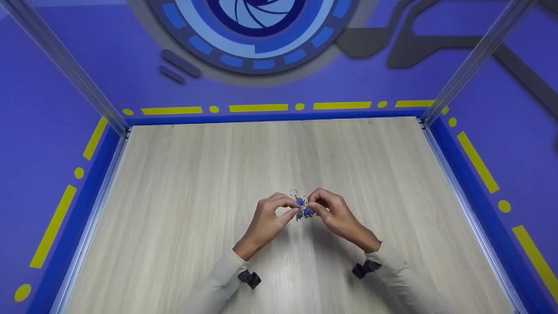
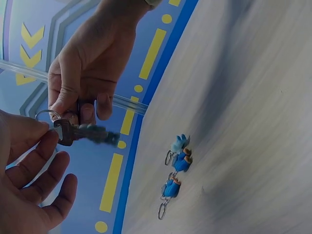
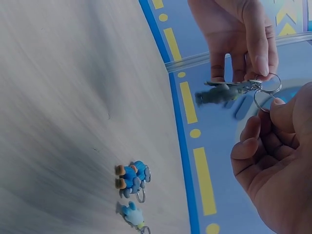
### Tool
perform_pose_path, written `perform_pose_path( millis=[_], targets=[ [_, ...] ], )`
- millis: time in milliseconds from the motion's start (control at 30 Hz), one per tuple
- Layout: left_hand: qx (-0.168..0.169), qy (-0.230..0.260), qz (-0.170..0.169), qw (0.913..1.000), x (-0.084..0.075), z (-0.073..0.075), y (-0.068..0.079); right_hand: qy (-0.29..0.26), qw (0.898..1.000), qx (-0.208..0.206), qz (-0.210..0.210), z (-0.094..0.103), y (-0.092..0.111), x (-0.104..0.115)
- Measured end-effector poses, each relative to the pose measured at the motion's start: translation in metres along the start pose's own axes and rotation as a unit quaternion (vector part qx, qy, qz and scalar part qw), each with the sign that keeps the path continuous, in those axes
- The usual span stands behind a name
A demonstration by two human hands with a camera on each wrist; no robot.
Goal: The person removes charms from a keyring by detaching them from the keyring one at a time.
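In the head view, my left hand (image 1: 269, 218) and right hand (image 1: 342, 218) meet above the table. The left thumb and index finger pinch at a key (image 2: 65, 132) and its ring, seen in the left wrist view. A thin metal key ring (image 3: 262, 101) is pinched by my right hand (image 3: 273, 161); it crosses a second ring (image 3: 276, 87) close to the left fingertips. From these rings hangs a grey figurine keychain (image 3: 219, 94), blurred, alongside the key. My right hand's other fingers curl loosely, and the left ones spread below the key.
On the wooden table (image 1: 196, 174) beneath lie two blue figurine keychains (image 2: 182, 161) with orange-brown ends and a light-blue figurine keychain (image 3: 132, 213), all with metal rings. Blue-purple panels (image 1: 87, 87) with yellow dashes stand around the table's back and sides.
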State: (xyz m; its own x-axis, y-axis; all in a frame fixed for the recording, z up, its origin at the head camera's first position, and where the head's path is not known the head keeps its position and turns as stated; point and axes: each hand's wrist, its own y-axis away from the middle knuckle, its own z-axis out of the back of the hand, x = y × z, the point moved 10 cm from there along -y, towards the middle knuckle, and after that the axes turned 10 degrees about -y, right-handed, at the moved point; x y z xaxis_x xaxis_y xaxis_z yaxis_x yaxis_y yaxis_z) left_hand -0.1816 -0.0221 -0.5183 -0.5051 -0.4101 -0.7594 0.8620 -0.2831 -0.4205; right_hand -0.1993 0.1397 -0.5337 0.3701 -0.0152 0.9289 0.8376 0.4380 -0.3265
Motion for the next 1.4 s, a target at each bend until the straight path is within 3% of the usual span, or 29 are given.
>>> perform_pose_path(
  millis=[133,367,900,1133,1400],
  targets=[
    [0.004,0.014,0.011,0.9998,0.001,-0.001,-0.001,-0.010,1.000,0.016,0.021,-0.003,-0.002,0.005],
    [-0.001,0.011,-0.001,0.9999,-0.002,0.001,-0.003,-0.009,0.999,0.031,0.041,-0.007,-0.007,0.015],
    [-0.034,0.101,0.030,0.9938,0.001,0.007,-0.002,-0.041,0.996,-0.010,0.073,-0.002,-0.002,0.028],
    [-0.035,0.082,0.018,0.9959,-0.006,0.006,-0.002,-0.053,0.994,-0.018,0.096,-0.001,-0.005,0.035],
    [-0.041,0.037,-0.027,0.9981,-0.014,0.006,-0.003,-0.060,0.992,-0.004,0.112,-0.003,-0.007,0.044]
  ],
)
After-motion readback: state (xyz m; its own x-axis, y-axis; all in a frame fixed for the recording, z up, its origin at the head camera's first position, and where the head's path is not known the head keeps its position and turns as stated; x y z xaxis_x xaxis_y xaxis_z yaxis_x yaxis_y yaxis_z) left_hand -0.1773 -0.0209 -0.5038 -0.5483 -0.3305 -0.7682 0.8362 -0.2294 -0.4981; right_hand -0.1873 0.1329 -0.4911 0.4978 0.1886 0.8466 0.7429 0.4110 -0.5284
